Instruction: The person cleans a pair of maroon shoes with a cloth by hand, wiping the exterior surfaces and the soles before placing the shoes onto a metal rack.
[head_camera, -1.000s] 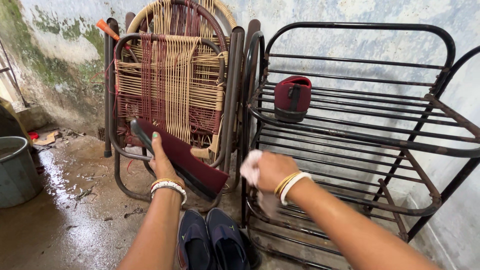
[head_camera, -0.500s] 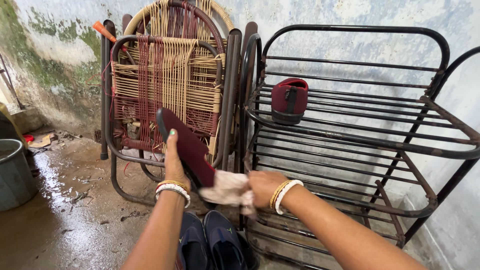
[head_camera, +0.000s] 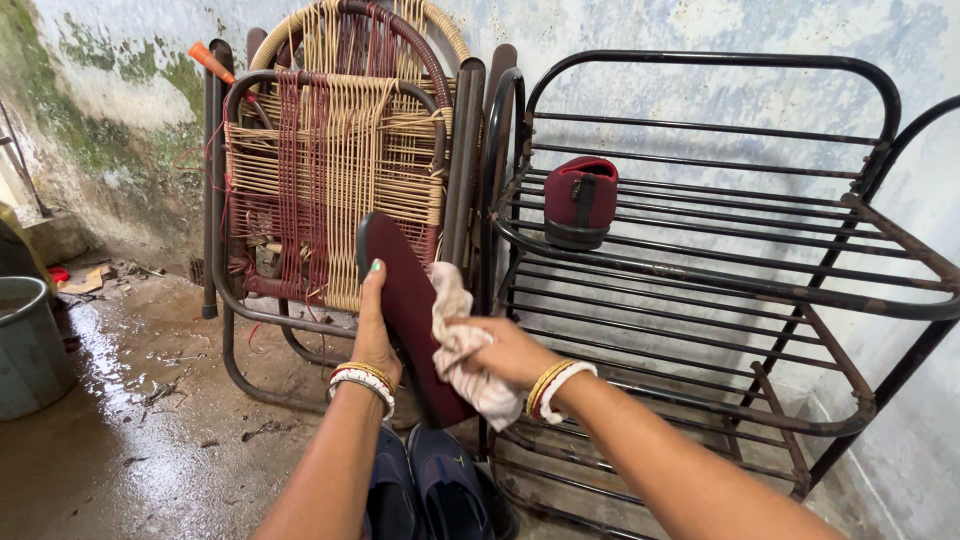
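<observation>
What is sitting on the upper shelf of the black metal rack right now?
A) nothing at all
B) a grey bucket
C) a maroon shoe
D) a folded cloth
C: a maroon shoe rests alone on the upper bars of the black metal rack, while the cloth is in the right hand and the grey bucket stands on the floor at the far left.

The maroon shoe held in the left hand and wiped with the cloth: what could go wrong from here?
1. The left hand grips the maroon shoe only along one edge, so pressure from the cloth in the right hand could push it loose.
2. The wet floor below would probably dirty a dropped shoe again.
</observation>
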